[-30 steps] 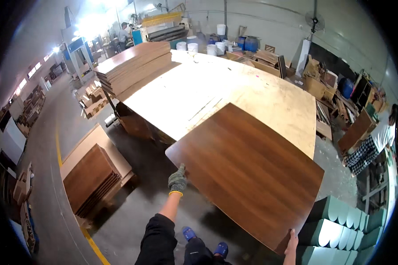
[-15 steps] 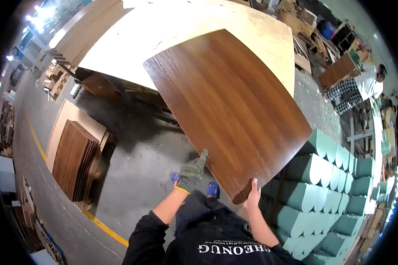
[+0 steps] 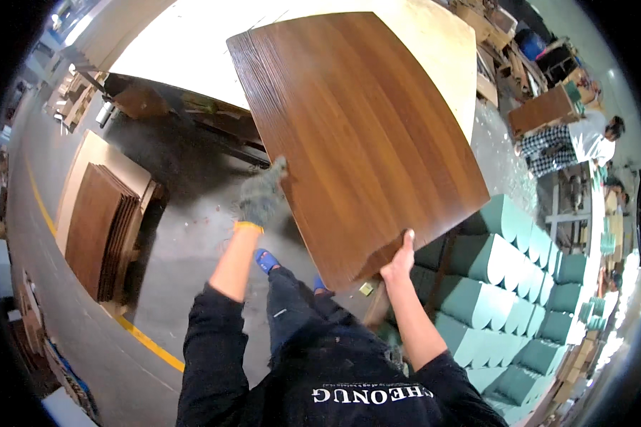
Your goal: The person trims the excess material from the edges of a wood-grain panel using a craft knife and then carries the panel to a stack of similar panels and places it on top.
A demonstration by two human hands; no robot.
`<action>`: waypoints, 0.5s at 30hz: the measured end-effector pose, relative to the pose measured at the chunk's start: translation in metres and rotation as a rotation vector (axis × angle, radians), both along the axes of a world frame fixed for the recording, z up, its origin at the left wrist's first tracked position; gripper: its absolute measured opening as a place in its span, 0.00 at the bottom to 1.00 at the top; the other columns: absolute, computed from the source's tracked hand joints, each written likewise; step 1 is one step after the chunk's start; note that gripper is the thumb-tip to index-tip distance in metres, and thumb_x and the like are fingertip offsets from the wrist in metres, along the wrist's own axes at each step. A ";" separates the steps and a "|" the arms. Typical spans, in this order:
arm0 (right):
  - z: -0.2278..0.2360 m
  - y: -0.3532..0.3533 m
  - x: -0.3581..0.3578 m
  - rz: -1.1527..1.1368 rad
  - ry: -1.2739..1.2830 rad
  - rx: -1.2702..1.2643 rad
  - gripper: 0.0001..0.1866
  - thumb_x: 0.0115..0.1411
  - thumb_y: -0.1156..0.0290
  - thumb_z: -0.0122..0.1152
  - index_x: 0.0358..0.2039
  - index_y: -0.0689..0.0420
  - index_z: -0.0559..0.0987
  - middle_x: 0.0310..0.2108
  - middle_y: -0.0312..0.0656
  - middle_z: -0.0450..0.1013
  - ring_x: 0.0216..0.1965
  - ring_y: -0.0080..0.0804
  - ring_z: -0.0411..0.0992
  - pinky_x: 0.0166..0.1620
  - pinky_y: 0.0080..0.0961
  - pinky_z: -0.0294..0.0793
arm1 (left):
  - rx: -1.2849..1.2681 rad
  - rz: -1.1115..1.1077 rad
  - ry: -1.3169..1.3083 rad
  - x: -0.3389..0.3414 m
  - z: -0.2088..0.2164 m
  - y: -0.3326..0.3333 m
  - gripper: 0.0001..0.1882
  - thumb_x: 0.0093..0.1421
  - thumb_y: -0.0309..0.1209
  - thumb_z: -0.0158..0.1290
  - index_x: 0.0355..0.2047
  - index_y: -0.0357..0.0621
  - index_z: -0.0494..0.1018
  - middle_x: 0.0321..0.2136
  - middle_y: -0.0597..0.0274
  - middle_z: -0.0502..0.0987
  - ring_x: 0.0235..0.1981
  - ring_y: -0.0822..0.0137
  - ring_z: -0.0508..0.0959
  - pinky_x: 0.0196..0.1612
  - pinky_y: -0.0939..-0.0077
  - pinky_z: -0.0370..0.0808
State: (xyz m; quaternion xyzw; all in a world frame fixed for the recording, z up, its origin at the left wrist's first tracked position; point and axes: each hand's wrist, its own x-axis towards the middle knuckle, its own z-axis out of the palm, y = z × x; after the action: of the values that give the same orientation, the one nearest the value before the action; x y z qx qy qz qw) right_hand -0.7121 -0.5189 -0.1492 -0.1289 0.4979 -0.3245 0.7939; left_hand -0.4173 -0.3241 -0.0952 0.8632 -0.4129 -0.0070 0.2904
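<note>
A large dark brown wooden panel [image 3: 363,142], glossy and grained, reaches from me over a pale table [image 3: 445,53]. My left hand [image 3: 261,196], in a grey-green knitted glove with a yellow cuff, is closed at the panel's left edge. Part of its fingers is hidden or smeared. My bare right hand [image 3: 399,262] grips the panel's near edge toward the right, thumb on top and the other fingers out of sight underneath. The panel's near end hangs off the table's front, above the floor and my feet.
Similar brown panels [image 3: 96,228] lean in a stack on the floor to the left, against a pale board. Rows of green round-ended blocks [image 3: 502,263] are piled at the right. Another person [image 3: 577,146] bends beside a brown board at the far right. A yellow line [image 3: 149,345] crosses the floor.
The panel has moved away from me and turned slightly. My left hand has gone farther along its left edge. I have stepped, and my right hand stays on the near edge.
</note>
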 end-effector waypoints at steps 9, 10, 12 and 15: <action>0.038 0.029 0.037 0.091 0.336 -0.579 0.31 0.61 0.61 0.54 0.59 0.63 0.57 0.57 0.42 0.59 0.57 0.31 0.56 0.60 0.28 0.52 | 0.388 -0.235 -0.055 -0.203 0.035 0.064 0.23 0.61 0.30 0.40 0.58 0.51 0.61 0.34 0.53 0.75 0.29 0.60 0.77 0.31 0.66 0.72; 0.034 0.027 0.033 0.086 0.349 -0.580 0.31 0.61 0.61 0.54 0.59 0.63 0.57 0.57 0.42 0.59 0.57 0.31 0.56 0.60 0.28 0.52 | 0.334 -0.196 0.032 -0.198 0.016 0.074 0.22 0.61 0.30 0.40 0.57 0.49 0.62 0.36 0.53 0.74 0.31 0.60 0.77 0.33 0.66 0.72; 0.025 0.022 0.024 0.193 0.361 -0.661 0.32 0.61 0.61 0.53 0.60 0.63 0.55 0.58 0.43 0.58 0.58 0.32 0.56 0.60 0.28 0.51 | 0.277 -0.109 -0.142 -0.149 -0.018 0.085 0.21 0.61 0.30 0.41 0.55 0.46 0.63 0.38 0.53 0.74 0.34 0.58 0.76 0.35 0.66 0.72; 0.032 0.022 0.023 0.215 0.436 -0.697 0.31 0.62 0.61 0.52 0.60 0.63 0.54 0.59 0.44 0.57 0.58 0.32 0.55 0.61 0.28 0.50 | 0.105 0.180 -0.163 -0.065 -0.016 0.044 0.21 0.60 0.29 0.44 0.55 0.45 0.65 0.44 0.56 0.75 0.38 0.54 0.76 0.38 0.65 0.73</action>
State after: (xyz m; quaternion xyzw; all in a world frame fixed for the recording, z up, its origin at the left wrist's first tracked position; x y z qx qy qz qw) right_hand -0.6889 -0.4968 -0.1176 -0.5067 0.4983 -0.3538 0.6081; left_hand -0.4825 -0.2796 -0.1110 0.9085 -0.3549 0.0679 0.2100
